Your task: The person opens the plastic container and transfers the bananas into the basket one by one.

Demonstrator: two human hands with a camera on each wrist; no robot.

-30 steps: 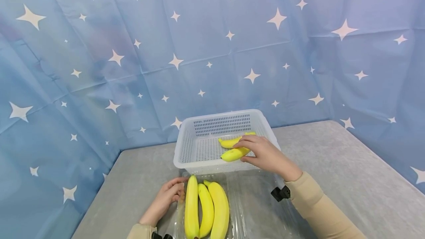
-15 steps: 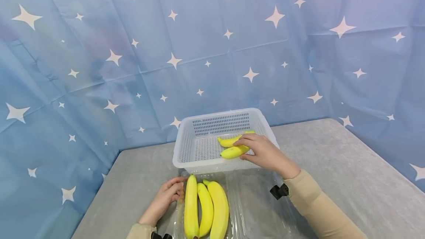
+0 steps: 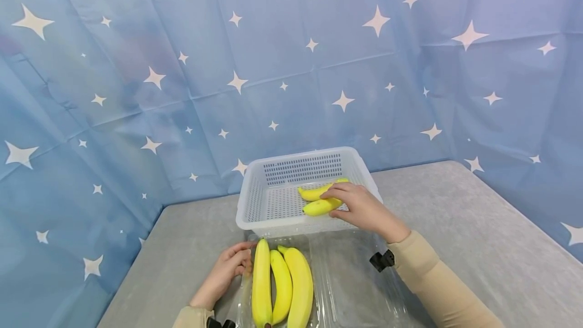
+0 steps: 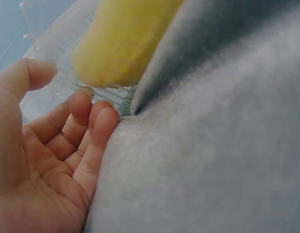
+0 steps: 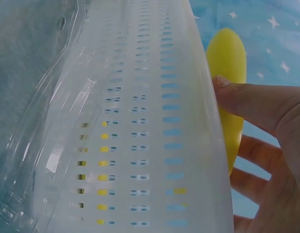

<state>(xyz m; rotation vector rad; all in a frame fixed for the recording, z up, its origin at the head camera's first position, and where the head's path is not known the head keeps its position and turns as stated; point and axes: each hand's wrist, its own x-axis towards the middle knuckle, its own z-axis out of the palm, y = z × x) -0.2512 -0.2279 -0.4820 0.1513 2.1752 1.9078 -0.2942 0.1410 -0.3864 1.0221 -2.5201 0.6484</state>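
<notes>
The right hand (image 3: 364,209) grasps a banana (image 3: 319,208) inside the basket (image 3: 255,206), its long axis running nine to three beside a second banana (image 3: 314,193) at twelve, while the left hand (image 3: 227,270), fingers relaxed, touches the tray (image 3: 355,287)

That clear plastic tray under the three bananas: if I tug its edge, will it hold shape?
Probably not well. The clear tray looks thin and creased, so likely flexes. Three bananas weigh one side, so it may sag. The left hand touches its edge.
</notes>
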